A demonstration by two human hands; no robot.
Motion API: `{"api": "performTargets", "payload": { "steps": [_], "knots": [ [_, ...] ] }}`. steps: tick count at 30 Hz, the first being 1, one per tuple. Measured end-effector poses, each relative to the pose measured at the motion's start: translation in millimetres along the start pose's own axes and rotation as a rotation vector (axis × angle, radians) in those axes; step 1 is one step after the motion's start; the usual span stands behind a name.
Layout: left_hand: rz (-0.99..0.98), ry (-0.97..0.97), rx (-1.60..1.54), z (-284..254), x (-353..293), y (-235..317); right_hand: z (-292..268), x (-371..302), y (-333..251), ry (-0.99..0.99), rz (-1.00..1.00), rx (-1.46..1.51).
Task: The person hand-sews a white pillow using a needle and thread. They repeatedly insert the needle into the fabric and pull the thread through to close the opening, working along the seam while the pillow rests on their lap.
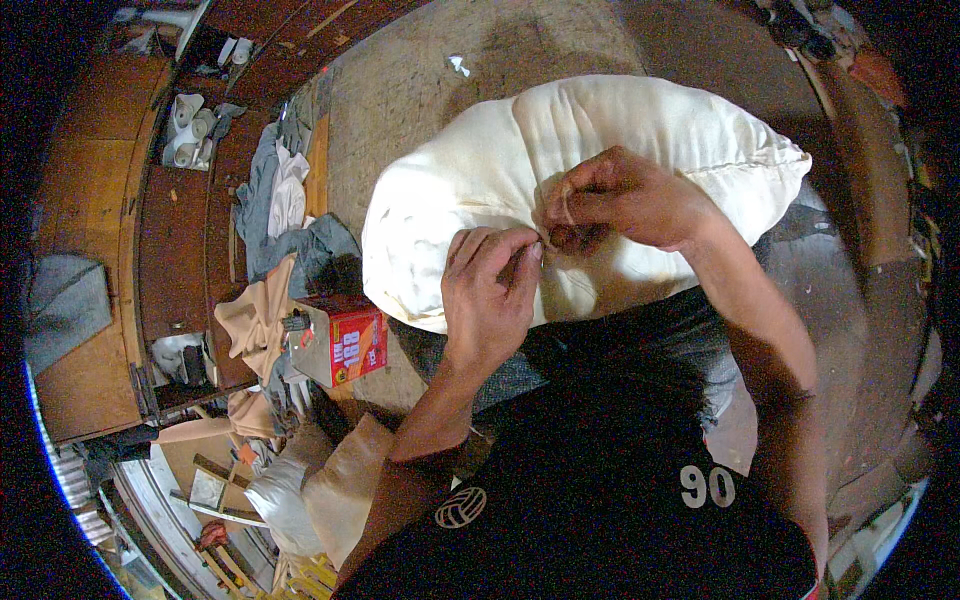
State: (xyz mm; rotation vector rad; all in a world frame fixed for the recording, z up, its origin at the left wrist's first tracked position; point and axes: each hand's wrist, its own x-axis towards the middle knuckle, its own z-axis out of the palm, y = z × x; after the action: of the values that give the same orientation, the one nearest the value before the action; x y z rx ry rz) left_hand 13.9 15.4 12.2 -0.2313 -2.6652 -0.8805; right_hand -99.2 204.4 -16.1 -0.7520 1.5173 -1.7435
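Observation:
A large, plump cream cushion (650, 115) lies across in front of me, resting partly over my lap, with creases drawn in toward its middle. Near that puckered spot, my left hand (490, 290) rests on the cushion, thumb and forefinger pinched together at the fabric. Whatever is between those fingertips is too small to make out. Just to the right and slightly farther off, my right hand (625, 200) is closed in a pinch above the cushion. A thin pale strand (567, 203), seemingly thread, shows at its fingers. The two hands are close together but apart.
Left of the cushion stands a red box (358, 345). Grey-blue cloths (265, 190) and a tan cloth (258, 310) lie beyond it. Wooden shelving (180, 230) with rolls (190, 130) runs along the left. A white scrap (459, 66) lies on the worn surface (390, 100) behind the cushion.

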Motion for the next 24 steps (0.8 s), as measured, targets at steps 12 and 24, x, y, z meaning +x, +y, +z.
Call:
{"api": "performTargets", "payload": {
  "steps": [12,24],
  "knots": [
    [0.518,0.088,0.130,5,2,-22,-4,-2,-5,0.067,0.168,0.308],
    [0.501,-0.235,-0.418,-40,-44,24,-1,-4,-6,0.201,0.109,0.217]
  ]
}}
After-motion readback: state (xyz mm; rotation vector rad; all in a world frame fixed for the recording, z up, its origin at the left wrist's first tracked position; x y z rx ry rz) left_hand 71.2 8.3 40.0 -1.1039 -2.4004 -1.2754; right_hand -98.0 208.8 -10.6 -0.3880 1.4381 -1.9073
